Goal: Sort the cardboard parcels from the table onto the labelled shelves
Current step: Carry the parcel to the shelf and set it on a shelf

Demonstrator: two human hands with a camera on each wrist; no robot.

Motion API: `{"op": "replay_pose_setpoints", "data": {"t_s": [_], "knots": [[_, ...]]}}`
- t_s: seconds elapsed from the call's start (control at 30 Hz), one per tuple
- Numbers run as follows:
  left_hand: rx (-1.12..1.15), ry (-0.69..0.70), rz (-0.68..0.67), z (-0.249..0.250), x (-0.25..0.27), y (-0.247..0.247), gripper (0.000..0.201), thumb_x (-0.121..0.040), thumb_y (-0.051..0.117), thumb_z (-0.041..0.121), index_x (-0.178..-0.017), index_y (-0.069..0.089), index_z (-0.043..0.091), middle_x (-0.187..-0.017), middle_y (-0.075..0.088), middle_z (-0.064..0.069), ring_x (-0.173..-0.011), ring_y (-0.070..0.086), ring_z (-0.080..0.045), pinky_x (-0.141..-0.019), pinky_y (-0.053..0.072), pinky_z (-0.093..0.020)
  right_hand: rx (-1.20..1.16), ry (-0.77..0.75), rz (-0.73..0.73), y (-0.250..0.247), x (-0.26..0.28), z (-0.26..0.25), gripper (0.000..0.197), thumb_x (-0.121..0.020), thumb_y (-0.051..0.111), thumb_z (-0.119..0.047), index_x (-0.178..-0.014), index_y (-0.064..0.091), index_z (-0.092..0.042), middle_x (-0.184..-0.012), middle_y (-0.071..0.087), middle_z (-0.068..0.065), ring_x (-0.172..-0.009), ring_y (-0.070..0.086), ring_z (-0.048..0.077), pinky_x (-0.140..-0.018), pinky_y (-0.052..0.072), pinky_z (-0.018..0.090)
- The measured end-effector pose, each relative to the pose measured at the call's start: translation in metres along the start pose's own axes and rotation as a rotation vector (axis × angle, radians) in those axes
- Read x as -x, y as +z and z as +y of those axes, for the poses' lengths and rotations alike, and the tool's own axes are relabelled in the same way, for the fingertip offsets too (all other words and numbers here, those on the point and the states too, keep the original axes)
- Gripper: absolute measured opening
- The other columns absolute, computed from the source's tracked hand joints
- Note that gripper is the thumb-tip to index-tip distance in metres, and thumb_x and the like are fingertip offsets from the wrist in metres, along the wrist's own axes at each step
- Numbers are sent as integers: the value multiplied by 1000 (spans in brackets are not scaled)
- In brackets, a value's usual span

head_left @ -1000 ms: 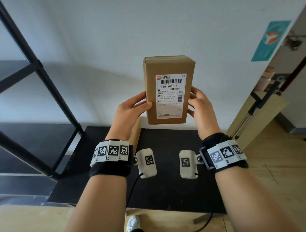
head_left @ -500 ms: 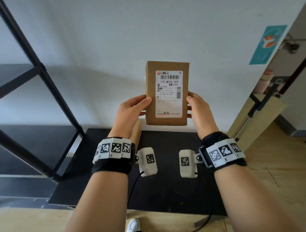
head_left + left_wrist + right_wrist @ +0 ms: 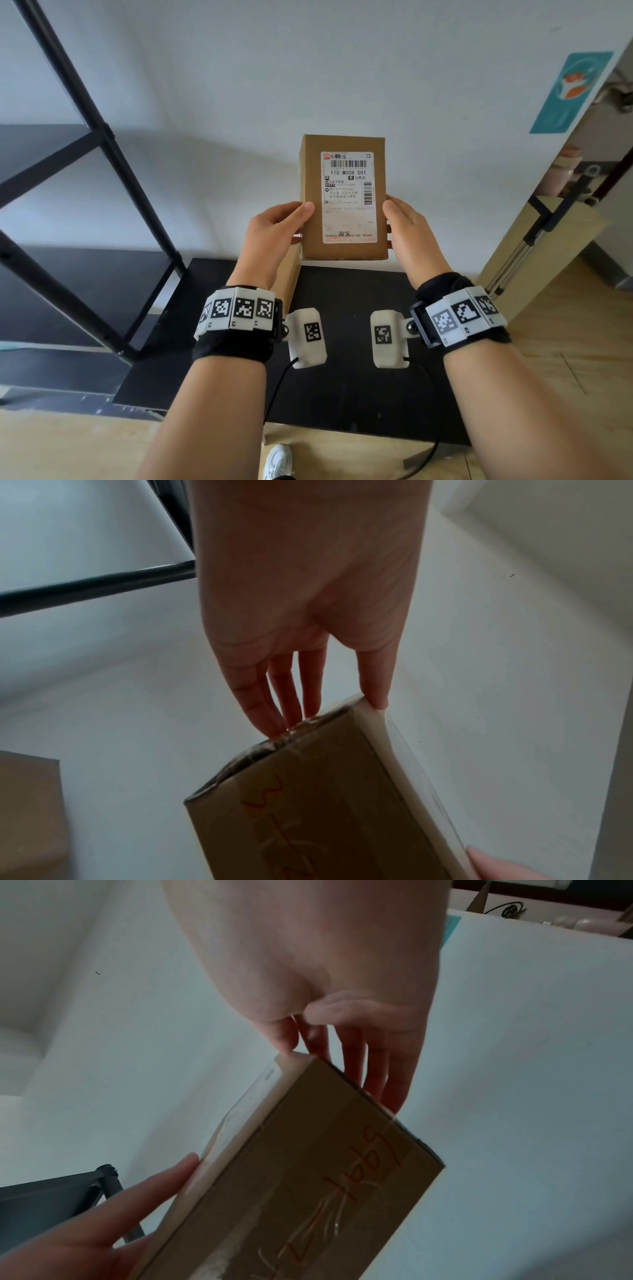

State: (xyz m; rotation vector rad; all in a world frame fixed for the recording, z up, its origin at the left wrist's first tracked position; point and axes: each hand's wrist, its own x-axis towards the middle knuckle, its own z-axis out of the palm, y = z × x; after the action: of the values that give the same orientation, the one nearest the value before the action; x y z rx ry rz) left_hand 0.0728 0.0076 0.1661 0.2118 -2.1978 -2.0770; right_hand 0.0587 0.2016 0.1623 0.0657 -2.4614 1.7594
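Cardboard parcel [image 3: 343, 197] upright, held in air above far edge of black table [image 3: 346, 404], label [image 3: 348, 197] facing camera. Left hand [image 3: 274, 236] pinches left side, right hand [image 3: 407, 233] pinches right side. Versus second ago: parcel lower, squared to camera, top face no longer showing. Second parcel [image 3: 289, 277] on table behind left wrist. Shelf rack [image 3: 102, 137] at left.

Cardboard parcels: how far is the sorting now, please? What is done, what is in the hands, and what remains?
Done: nothing visible; the black shelves in view hold no parcel. In hand: the labelled cardboard parcel is held upright above the black table, the left hand and right hand pinching its sides, shipping label facing the camera. Left: shelving this one, then at least the second parcel standing on the table behind the left wrist.
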Motion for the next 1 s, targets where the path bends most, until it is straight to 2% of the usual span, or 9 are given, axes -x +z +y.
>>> {"op": "replay_pose_setpoints", "data": {"t_s": [0.17, 0.33, 0.43, 0.57, 0.7, 0.77, 0.83, 0.9, 1.0], "knots": [[-9, -10, 42, -7, 13, -21, 35, -94, 64, 37, -123, 69, 19, -109, 76, 5, -104, 70, -13, -94, 56, -35, -25, 15, -43, 20, 10, -2, 33, -105, 30, -35, -125, 56, -29, -117, 63, -10, -108, 59, 7, -94, 50, 30], [-13, -29, 90, -15, 34, -54, 30, -94, 64, 36, -122, 67, 24, -107, 75, 8, -104, 69, -11, -92, 55, -32, -39, 1, -111, 49, 27, -13, 29, -105, 30, -30, -119, 56, -31, -108, 65, -12, -99, 62, 4, -81, 52, 25], [18, -56, 142, -16, 47, -82, 32, -93, 66, 33, -123, 67, 23, -109, 75, 6, -105, 70, -12, -93, 56, -33, -39, 7, -151, 72, 38, -24, 29, -105, 31, -30, -120, 55, -30, -111, 66, -9, -105, 63, 11, -83, 54, 30], [39, -86, 201, -21, 71, -127, 23, -92, 69, 28, -114, 67, 24, -107, 76, 4, -103, 71, -14, -94, 57, -35, -38, 5, -194, 111, 60, -41, 35, -104, 33, -31, -132, 53, -23, -119, 63, -7, -106, 58, 6, -85, 49, 29], [37, -111, 261, -30, 110, -185, 28, -92, 68, 26, -119, 67, 18, -108, 76, 3, -103, 71, -13, -91, 57, -33, -66, 35, -277, 162, 96, -59, 29, -103, 34, -30, -125, 52, -26, -106, 62, -13, -96, 58, 0, -78, 47, 26], [39, -130, 303, -34, 135, -218, 32, -92, 68, 27, -122, 66, 17, -109, 75, 3, -103, 71, -13, -87, 57, -29, -78, 57, -327, 192, 120, -69, 29, -103, 34, -30, -125, 53, -24, -103, 63, -13, -94, 60, 2, -73, 47, 25], [40, -143, 351, -39, 161, -252, 31, -92, 68, 26, -122, 65, 16, -108, 75, 3, -101, 71, -12, -84, 57, -27, -75, 56, -363, 221, 145, -78, 31, -102, 36, -30, -125, 55, -22, -105, 65, -10, -99, 62, 7, -77, 49, 28], [40, -159, 394, -42, 187, -285, 32, -93, 67, 26, -122, 64, 14, -109, 74, 1, -101, 70, -14, -86, 57, -29, -91, 48, -406, 249, 172, -88, 29, -101, 36, -28, -121, 56, -23, -108, 67, -6, -104, 63, 13, -86, 52, 35], [47, -169, 457, -47, 224, -330, 31, -93, 67, 25, -121, 63, 11, -109, 73, -2, -100, 70, -16, -78, 57, -24, -105, 29, -468, 288, 209, -104, 26, -101, 36, -25, -116, 57, -21, -109, 67, -1, -103, 63, 15, -92, 52, 41]]}}
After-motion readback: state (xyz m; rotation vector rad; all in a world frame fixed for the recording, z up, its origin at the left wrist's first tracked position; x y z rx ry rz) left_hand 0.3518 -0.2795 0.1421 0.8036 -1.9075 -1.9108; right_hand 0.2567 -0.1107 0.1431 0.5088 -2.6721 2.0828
